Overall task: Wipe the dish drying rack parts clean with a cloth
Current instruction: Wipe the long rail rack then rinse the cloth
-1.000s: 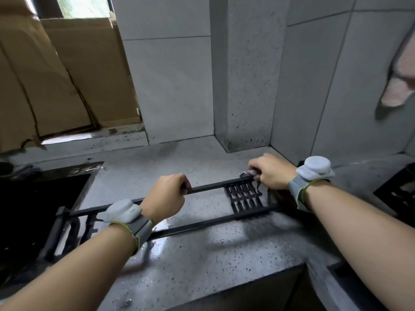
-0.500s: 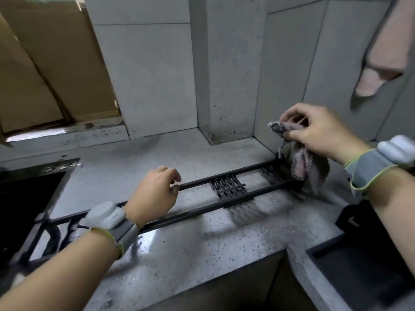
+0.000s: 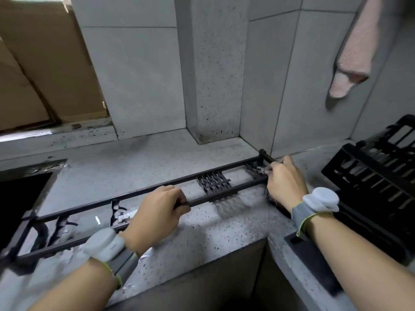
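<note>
A long black rack frame (image 3: 155, 187) lies across the speckled grey counter (image 3: 213, 223), with a small slatted grid (image 3: 214, 184) set between its two rails. My left hand (image 3: 157, 212) grips the near rail at about the middle of the frame. At the frame's right end my right hand (image 3: 286, 181) holds a checked cloth (image 3: 260, 169) against the rail; most of the cloth is hidden under the hand.
A black slatted rack basket (image 3: 379, 176) stands on the counter at the right. A dark sink opening (image 3: 20, 198) lies at the left. A pink cloth (image 3: 354, 48) hangs on the tiled wall. Cardboard (image 3: 45, 63) covers the window. The counter's front edge drops away below my arms.
My right hand came down from mid-air with the cloth onto the frame's right end. My left hand moved from the far rail to the near rail.
</note>
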`<state>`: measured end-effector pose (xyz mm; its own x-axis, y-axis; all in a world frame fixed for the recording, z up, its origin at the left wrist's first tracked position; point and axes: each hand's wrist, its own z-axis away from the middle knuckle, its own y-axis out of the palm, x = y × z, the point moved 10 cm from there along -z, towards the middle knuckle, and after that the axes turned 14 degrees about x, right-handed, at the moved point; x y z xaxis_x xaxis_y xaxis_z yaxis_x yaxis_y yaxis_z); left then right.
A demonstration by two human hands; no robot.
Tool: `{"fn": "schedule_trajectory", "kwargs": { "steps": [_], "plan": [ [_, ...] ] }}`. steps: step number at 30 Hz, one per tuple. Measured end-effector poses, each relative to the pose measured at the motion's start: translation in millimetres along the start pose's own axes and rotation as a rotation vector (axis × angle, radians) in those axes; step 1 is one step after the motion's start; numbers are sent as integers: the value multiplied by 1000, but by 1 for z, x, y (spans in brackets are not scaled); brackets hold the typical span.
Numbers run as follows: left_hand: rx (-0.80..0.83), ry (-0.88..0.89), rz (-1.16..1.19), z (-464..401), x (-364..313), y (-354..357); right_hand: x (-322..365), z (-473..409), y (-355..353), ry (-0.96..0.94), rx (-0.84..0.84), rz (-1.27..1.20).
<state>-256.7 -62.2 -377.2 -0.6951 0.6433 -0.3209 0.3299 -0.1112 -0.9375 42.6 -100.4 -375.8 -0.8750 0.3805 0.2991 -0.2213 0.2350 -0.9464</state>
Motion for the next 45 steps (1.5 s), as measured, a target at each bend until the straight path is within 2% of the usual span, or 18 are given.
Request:
{"fn": "schedule_trajectory", "kwargs": {
  "steps": [3, 9, 11, 14, 16, 20, 25, 27, 30, 33, 38, 42, 45],
  "plan": [
    [-20, -13, -6, -3, -2, 0, 15, 12, 2, -25, 15, -162],
    [-27, -22, -17, -5, -2, 0, 113, 58, 26, -484, 148, -340],
    [-18, -18, -14, -7, -4, 1, 105, 51, 19, -487, 124, -297],
    [-18, -24, -7, -6, -3, 1, 66, 31, 6, -293, 33, -203],
    [-29, -23, -3, -7, -3, -1, 56, 28, 12, -246, 100, -146],
    [-28, -10, -24, -9, -2, 0, 88, 49, 31, -381, 303, -140],
    [-36, -28, -7, -7, 0, 2, 143, 83, 37, -620, 398, -272],
    [-39, -24, 17, -7, 0, 0, 153, 81, 39, -682, 341, -211],
    [-8, -43, 26, -9, -2, 0, 147, 69, 32, -659, 184, -69],
    [6, -71, -6, -11, -1, 1, 152, 67, 33, -679, 111, -30],
    [5, -49, 0, -11, 0, 4, 186, 75, 53, -743, 124, -16],
    [-42, 44, -15, 8, 3, -13, 174, 67, 50, -751, 130, -84],
    [-113, 27, -76, 46, 35, -36, 167, 65, 45, -740, 140, -98]
  ]
}}
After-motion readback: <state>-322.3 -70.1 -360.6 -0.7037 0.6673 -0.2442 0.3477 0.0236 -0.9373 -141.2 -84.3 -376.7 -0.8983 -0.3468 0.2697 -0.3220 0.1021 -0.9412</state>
